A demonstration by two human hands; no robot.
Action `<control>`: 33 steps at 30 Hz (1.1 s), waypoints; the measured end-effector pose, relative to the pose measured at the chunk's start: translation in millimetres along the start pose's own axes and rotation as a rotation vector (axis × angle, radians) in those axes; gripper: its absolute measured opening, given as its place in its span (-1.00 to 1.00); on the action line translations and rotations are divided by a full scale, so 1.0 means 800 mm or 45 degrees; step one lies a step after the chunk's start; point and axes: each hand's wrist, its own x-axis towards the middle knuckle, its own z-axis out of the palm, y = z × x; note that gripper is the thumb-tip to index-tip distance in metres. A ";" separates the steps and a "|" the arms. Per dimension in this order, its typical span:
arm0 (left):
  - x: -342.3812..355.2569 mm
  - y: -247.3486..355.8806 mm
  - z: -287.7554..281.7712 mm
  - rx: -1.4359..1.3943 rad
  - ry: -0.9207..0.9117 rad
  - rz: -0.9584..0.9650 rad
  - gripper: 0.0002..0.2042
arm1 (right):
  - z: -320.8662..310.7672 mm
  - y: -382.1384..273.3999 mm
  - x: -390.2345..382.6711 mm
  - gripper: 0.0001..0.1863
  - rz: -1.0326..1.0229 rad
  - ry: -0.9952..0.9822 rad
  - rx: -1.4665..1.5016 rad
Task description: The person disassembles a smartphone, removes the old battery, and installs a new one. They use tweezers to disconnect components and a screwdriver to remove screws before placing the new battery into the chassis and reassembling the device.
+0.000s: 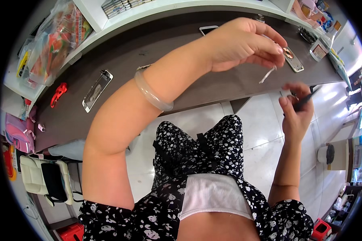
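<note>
Left hand [245,44] is dangling a white strip [268,75] over the table [213,86].
Its curled fingers seem to be pinching it; the right hand [297,116] is loosely gripping a dark tool [303,103]. Strip handling seems under way, likely calling next for steadiness near the phone housing [296,65].

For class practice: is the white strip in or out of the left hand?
In: the left hand pinches the white strip by its upper end; it dangles.

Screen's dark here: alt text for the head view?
The left hand dangles a thin white strip above a dark desk, near a phone part with a copper-coloured coil. The right hand, slightly blurred, holds a dark tool.
</note>
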 end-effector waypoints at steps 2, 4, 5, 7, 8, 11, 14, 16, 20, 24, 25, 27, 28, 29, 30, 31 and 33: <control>-0.002 -0.006 0.004 -0.089 -0.022 -0.050 -0.70 | 0.022 -0.010 0.017 -0.51 0.113 -0.003 0.274; -0.008 -0.006 0.005 -0.148 -0.053 -0.058 -0.71 | 0.037 -0.008 0.020 -0.53 0.092 0.003 0.299; -0.013 -0.004 0.004 -0.178 -0.065 -0.062 -0.71 | 0.044 -0.007 0.022 -0.54 0.083 0.004 0.314; -0.028 0.004 -0.005 -0.162 -0.024 -0.049 -0.69 | 0.049 -0.012 0.031 -0.68 0.082 -0.047 0.278; -0.038 0.007 -0.017 -0.071 0.017 -0.003 -0.68 | 0.049 -0.007 0.035 -0.74 0.071 -0.086 0.189; -0.099 0.050 -0.058 0.476 0.354 -0.006 -0.68 | 0.039 0.007 0.056 -0.88 0.018 -0.116 -0.213; -0.146 0.050 -0.086 0.893 0.452 0.101 -0.67 | 0.003 0.049 0.078 -0.85 -0.081 -0.009 -0.622; -0.190 0.051 -0.103 1.069 0.506 -0.050 -0.66 | -0.004 0.056 0.084 -0.79 -0.027 0.006 -0.879; -0.245 0.032 -0.122 1.326 0.449 -0.309 -0.52 | -0.015 0.087 0.097 -0.78 -0.376 -0.077 -1.117; -0.264 0.007 -0.133 1.503 0.292 -0.152 -0.42 | -0.005 0.074 0.097 -0.77 -0.110 -0.072 -1.136; -0.267 0.001 -0.134 1.505 0.297 -0.109 -0.41 | -0.001 0.068 0.098 -0.77 -0.065 -0.054 -1.176; -0.267 -0.001 -0.133 1.553 0.270 -0.157 -0.37 | 0.006 0.059 0.099 -0.77 0.026 -0.013 -1.263; -0.264 0.003 -0.129 1.546 0.249 -0.232 -0.35 | -0.004 0.072 0.101 -0.72 -0.079 -0.017 -1.232; -0.263 0.004 -0.127 1.538 0.227 -0.306 -0.33 | -0.009 0.079 0.101 -0.71 -0.119 -0.022 -1.167; -0.263 0.002 -0.128 1.574 0.212 -0.278 -0.33 | -0.011 0.081 0.101 -0.70 -0.157 -0.027 -1.101; -0.262 0.002 -0.128 1.581 0.211 -0.284 -0.35 | -0.012 0.081 0.100 -0.69 -0.195 -0.031 -1.035; -0.261 0.006 -0.124 1.593 0.208 -0.311 -0.37 | 0.003 0.067 0.092 -0.68 -0.156 -0.061 -1.023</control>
